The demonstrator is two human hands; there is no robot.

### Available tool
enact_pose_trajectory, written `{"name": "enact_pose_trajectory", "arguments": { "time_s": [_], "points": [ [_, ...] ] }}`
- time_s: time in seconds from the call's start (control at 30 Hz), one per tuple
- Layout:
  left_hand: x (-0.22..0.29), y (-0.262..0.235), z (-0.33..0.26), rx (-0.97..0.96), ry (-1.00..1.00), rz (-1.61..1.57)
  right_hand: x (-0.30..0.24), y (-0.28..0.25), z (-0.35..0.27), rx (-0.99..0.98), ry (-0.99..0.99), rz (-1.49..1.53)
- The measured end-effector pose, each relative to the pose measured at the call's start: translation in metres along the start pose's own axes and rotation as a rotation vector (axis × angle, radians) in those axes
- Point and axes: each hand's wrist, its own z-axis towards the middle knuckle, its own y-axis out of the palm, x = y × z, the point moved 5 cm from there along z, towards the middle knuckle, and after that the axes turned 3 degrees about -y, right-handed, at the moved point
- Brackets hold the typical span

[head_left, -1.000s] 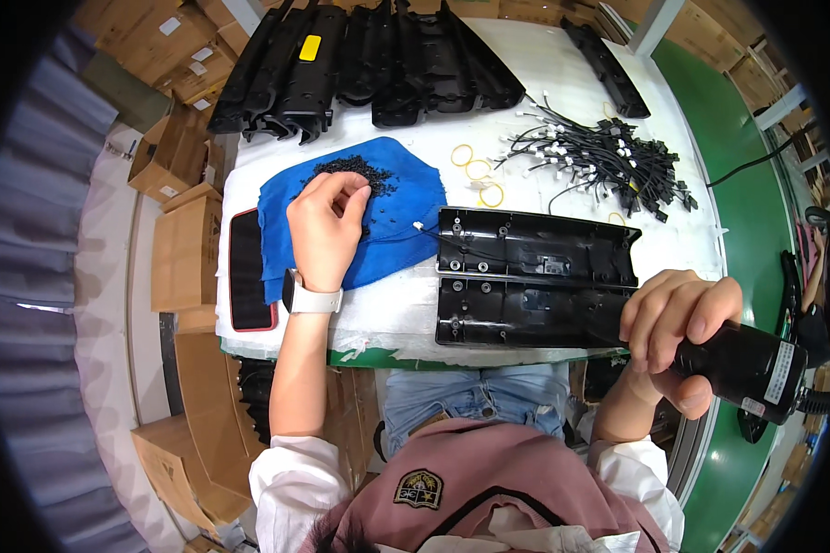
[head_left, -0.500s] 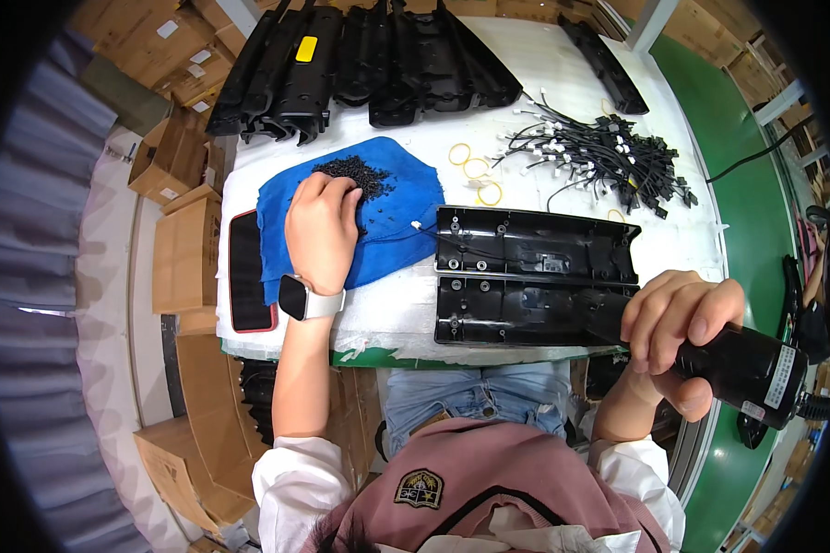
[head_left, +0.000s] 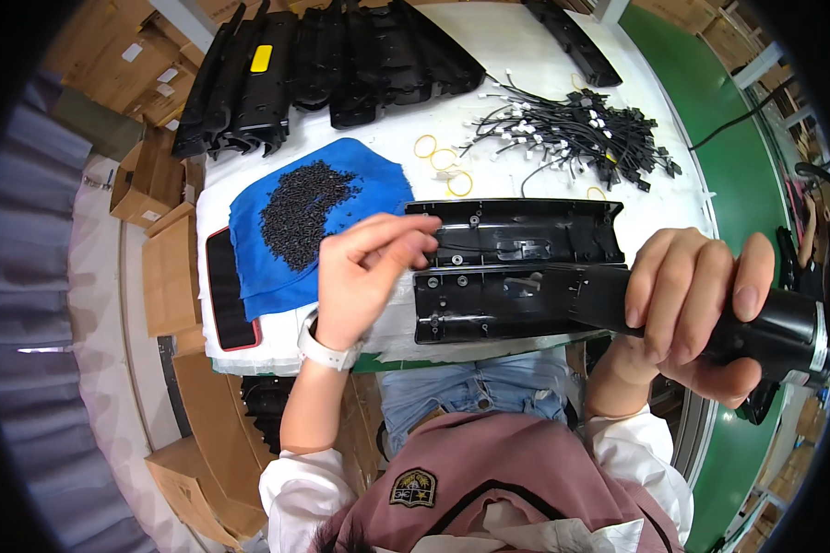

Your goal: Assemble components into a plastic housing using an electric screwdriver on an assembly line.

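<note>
While gripping a black tool (head_left: 779, 336) in the right hand (head_left: 692, 300), holds the left hand (head_left: 364, 272) with fingers (head_left: 413, 224) pinched, contents impossible to tell, over the far of two open black shells (head_left: 563, 235) on the bench (head_left: 503, 46), seemingly half finished, with wire (head_left: 480, 248) laid inside but screws (head_left: 302, 207) loose on blue cloth (head_left: 290, 297).

Far shell (head_left: 563, 226) & near shell (head_left: 489, 311), both blk, hollow up, adj.; blk tool (head_left: 775, 332) in R hand (head_left: 693, 295)

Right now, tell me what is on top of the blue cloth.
Small black pieces lie spread in a heap on the blue cloth. The left hand blocks part of the cloth's right side, so anything there cannot be seen.
</note>
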Motion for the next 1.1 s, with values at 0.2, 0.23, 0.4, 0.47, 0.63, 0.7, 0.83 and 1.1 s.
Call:
{"name": "enact_pose_trajectory", "arguments": {
  "time_s": [0.2,0.23,0.4,0.47,0.63,0.7,0.83,1.1],
  "points": [
    [0.000,0.029,-0.013,-0.176,-0.082,-0.195,-0.004,0.002,0.005,0.115,-0.126,0.073],
    [0.001,0.033,-0.013,-0.214,-0.059,-0.232,-0.007,0.001,0.005,0.119,-0.139,0.078],
    [-0.001,0.040,-0.014,-0.244,-0.051,-0.271,-0.005,0.001,0.000,0.094,-0.100,0.114],
    [-0.003,0.041,-0.014,-0.251,-0.034,-0.261,-0.004,0.002,-0.001,0.072,-0.087,0.116],
    [-0.003,0.044,-0.015,-0.288,-0.028,-0.203,-0.001,0.002,-0.003,0.041,-0.064,0.138],
    [-0.002,0.046,-0.014,-0.294,-0.005,-0.169,-0.003,0.003,-0.003,0.025,-0.059,0.137],
    [-0.001,0.048,-0.017,-0.312,0.052,-0.092,-0.003,0.004,-0.004,0.036,-0.005,0.130],
    [-0.001,0.051,-0.022,-0.216,0.041,-0.189,-0.001,-0.004,-0.012,0.317,0.090,0.183]
  ]
}}
